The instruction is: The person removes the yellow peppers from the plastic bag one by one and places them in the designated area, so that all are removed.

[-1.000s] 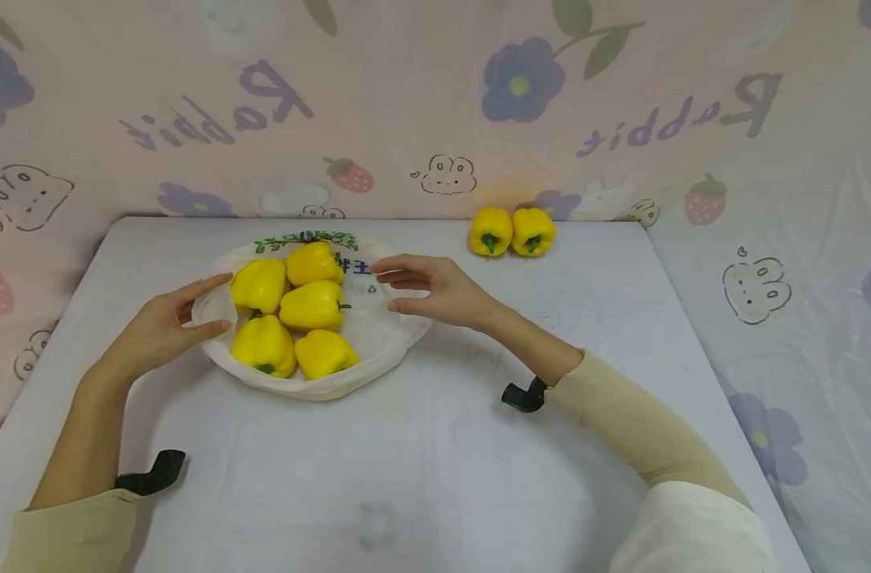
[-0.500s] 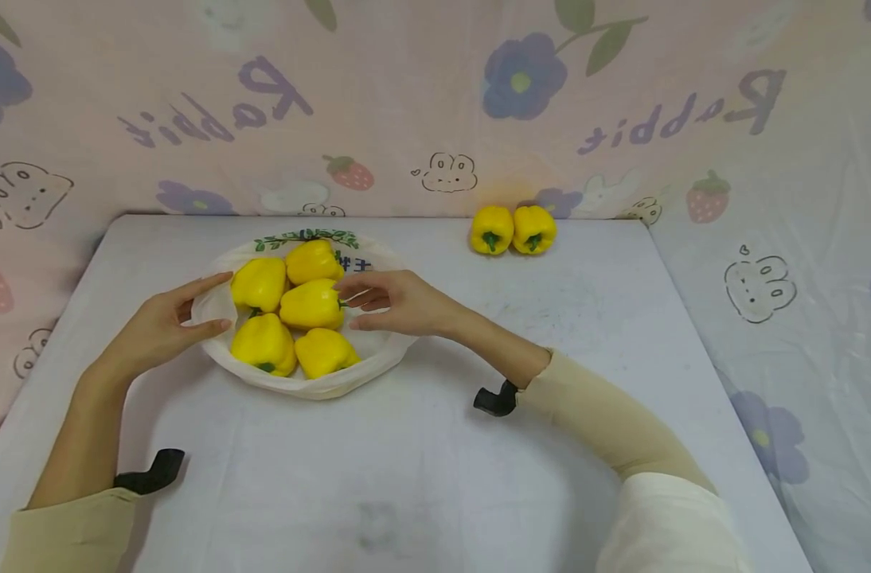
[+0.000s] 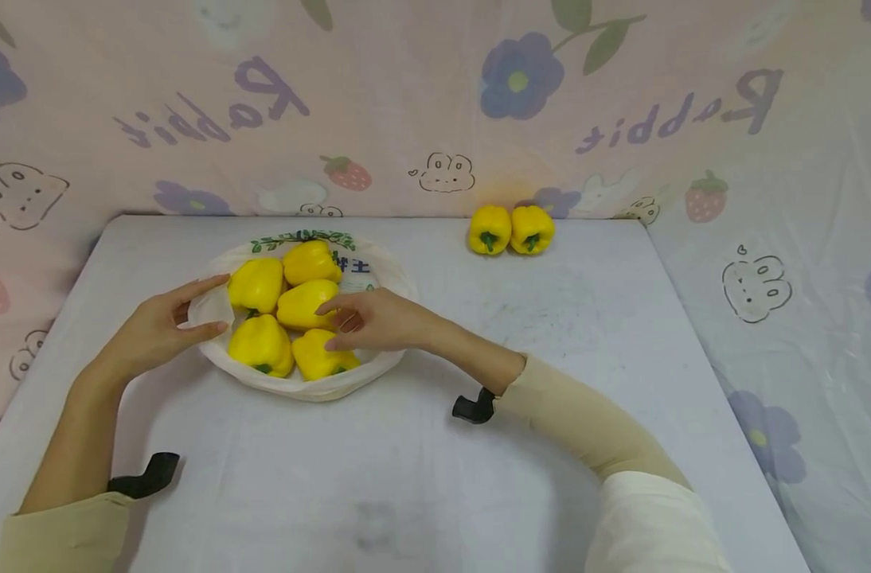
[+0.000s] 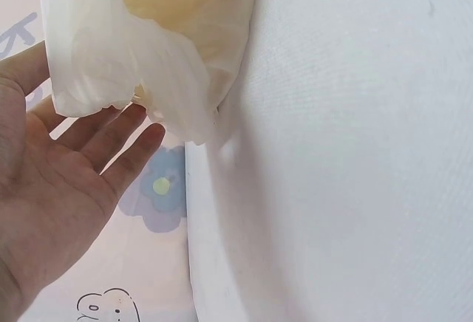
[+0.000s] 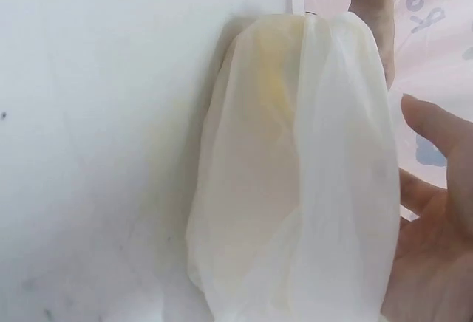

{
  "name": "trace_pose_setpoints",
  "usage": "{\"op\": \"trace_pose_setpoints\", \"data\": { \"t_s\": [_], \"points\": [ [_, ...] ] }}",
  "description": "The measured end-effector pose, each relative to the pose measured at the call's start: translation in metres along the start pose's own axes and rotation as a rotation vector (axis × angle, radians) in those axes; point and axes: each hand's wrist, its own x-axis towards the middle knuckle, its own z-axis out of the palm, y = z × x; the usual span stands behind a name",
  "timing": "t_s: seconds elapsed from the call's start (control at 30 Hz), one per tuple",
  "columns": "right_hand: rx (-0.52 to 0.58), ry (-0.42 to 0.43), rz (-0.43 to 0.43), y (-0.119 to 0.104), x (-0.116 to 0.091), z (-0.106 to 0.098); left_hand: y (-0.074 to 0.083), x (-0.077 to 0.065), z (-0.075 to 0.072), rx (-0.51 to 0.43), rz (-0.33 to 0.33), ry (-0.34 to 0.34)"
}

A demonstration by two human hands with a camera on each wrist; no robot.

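Observation:
A white plastic bag (image 3: 378,368) with rolled-down sides lies wide on the table, holding several yellow bell peppers (image 3: 256,285). At its left side my left hand (image 3: 152,330) touches the bag, thumb and fingers spread. In the left wrist view the fingers of the left hand (image 4: 66,182) are loosely extended beside the thin plastic (image 4: 89,49). My right hand (image 3: 378,321) reaches in over the bag's right side, fingers loosely bent above the front right bell pepper (image 3: 317,358). Whether its fingertips touch that pepper, I cannot tell. The bag wall (image 5: 295,189) fills much of the right wrist view.
Two more yellow bell peppers (image 3: 490,231) stand side by side at the table's back edge, right of the bag. A patterned curtain (image 3: 392,95) hangs behind the white table (image 3: 550,334). Black curved pieces (image 3: 474,407) stick out at both sleeve cuffs.
My right hand has moved left and slightly toward me, from the bag's right rim to over the peppers inside. The left hand and the peppers have stayed in place.

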Motion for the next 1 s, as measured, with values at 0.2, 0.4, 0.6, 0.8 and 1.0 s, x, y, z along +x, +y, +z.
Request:
{"op": "trace_pose_setpoints", "data": {
  "t_s": [0.2,0.4,0.6,0.8,1.0],
  "points": [
    [-0.102,-0.091,0.102,-0.008,0.003,0.006,-0.001,-0.001,0.001,-0.011,0.007,0.001],
    [-0.178,-0.163,0.136,-0.01,0.009,0.013,-0.002,0.0,0.002,-0.018,-0.009,-0.006],
    [-0.204,-0.19,0.157,-0.01,0.014,0.02,-0.004,-0.002,0.0,-0.018,-0.009,-0.006],
    [-0.21,-0.149,0.161,-0.011,0.014,0.025,-0.004,-0.002,-0.001,-0.014,-0.001,0.001],
    [-0.21,-0.108,0.145,-0.01,0.012,0.029,-0.002,-0.002,0.001,-0.017,-0.011,0.001]
  ]
}}
